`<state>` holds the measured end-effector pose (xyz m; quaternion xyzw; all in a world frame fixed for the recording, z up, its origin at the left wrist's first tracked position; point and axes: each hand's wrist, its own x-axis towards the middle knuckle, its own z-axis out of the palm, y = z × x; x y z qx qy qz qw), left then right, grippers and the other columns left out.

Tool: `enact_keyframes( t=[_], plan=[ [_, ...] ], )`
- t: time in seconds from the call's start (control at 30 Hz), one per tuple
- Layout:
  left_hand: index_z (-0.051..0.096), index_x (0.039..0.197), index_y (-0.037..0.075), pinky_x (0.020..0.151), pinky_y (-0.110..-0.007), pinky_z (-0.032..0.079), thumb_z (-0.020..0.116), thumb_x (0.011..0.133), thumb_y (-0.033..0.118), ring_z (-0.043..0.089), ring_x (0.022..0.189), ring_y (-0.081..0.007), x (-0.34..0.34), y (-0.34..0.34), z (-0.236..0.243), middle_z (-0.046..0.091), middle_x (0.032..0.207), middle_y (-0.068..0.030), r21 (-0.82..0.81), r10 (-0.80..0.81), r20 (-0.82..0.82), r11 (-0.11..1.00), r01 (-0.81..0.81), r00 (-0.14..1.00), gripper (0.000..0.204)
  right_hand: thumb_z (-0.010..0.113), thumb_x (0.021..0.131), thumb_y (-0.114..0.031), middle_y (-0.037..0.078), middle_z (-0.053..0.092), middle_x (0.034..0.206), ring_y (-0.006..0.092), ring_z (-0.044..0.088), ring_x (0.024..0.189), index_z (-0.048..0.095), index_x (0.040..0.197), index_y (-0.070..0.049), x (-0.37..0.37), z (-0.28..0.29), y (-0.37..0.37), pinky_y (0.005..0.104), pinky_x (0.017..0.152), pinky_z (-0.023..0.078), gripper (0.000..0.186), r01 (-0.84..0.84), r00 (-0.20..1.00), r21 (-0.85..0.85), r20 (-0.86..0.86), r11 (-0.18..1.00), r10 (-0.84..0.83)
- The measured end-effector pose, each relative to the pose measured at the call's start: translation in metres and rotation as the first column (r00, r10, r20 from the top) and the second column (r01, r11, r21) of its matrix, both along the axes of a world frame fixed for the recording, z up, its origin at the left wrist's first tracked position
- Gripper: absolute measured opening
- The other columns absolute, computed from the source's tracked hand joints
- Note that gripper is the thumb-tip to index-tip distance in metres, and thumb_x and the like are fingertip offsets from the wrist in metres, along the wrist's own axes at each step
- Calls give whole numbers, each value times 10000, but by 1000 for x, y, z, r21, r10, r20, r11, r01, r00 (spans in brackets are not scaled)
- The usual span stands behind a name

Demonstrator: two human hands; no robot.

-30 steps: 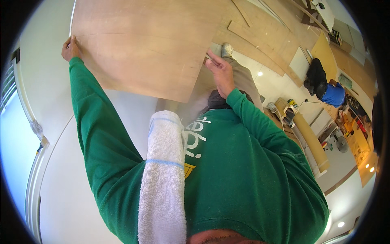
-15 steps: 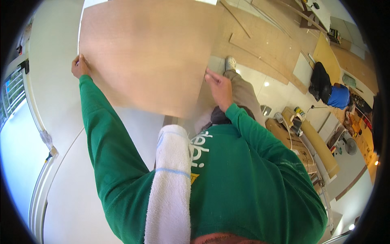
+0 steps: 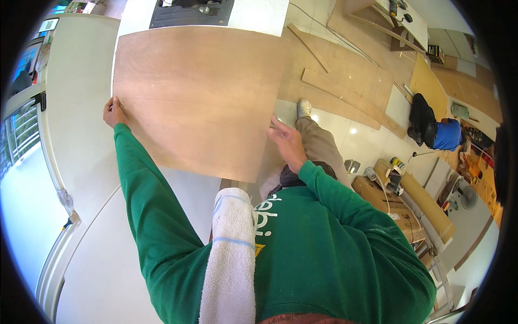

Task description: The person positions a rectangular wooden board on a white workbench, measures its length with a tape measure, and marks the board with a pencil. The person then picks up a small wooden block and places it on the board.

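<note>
A large pale plywood sheet (image 3: pixel 197 102) lies raised in front of me, over a white surface (image 3: pixel 259 16) with a dark grey plate (image 3: pixel 189 17) beyond its far edge. My left hand (image 3: pixel 114 112) is closed on the sheet's left edge, fingertips curled at it. My right hand (image 3: pixel 287 139) is at the right edge, fingers pinched on it and slightly blurred. A white towel (image 3: pixel 229 259) hangs over my green top, near the sheet's near edge.
Cut boards (image 3: pixel 345 97) lie on the tiled floor at right, past my foot (image 3: pixel 304 108). A person (image 3: pixel 445 134) in blue is at far right, near cluttered tools (image 3: pixel 469 162). A cardboard roll and boxes (image 3: pixel 377 194) stand right of me; a window (image 3: pixel 21 146) is at left.
The sheet and both hands have moved down in the picture, along with the surrounding scene. The white surface and dark grey plate now show beyond the sheet.
</note>
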<state>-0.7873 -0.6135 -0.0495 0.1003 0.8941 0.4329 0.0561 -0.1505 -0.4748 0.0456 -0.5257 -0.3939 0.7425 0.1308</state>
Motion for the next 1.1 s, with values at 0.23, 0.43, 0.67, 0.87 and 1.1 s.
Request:
enact_keyframes(
  t=[0.23,0.43,0.67,0.87,1.1],
  plan=[
    [653,1535,-15,1230,-498,479,827,1017,253,582,1471,-391,110,-32,62,621,1578,-221,-127,47,-438,985,-113,898,609,761,1032,-200,178,771,1361,396,717,1246,710,1460,-80,2,-11,109,465,1034,564,448,-268,939,771,344,577,-25],
    [338,1760,46,1265,-443,427,688,1124,373,529,1527,-295,349,-122,45,496,1716,-188,327,539,371,687,-649,757,795,779,996,-240,194,695,1469,425,626,1333,687,1500,-80,-131,-18,245,512,1161,510,536,-492,844,870,486,-34,227],
    [118,1819,105,1350,-439,301,659,1135,275,348,1648,-325,418,-97,15,272,1837,-185,481,292,354,758,-441,888,888,804,966,-279,191,663,1435,438,614,1319,680,1531,-114,-213,-67,271,524,1140,545,602,-670,653,738,638,-81,407],
    [68,1813,53,1374,-461,270,724,1069,65,315,1662,-343,407,-94,-14,148,1874,-189,244,350,110,898,-366,930,992,804,967,-296,186,686,1390,436,640,1298,686,1520,-111,-216,-99,276,529,1100,567,595,-644,680,748,655,-157,331],
    [129,1790,22,1351,-481,339,806,1020,107,355,1640,-378,411,-80,11,256,1825,-227,254,371,84,889,-380,925,1029,829,952,-239,200,759,1368,365,705,1319,596,1592,-72,-223,-102,316,447,1105,583,702,-698,535,678,706,-228,464]
  ],
)
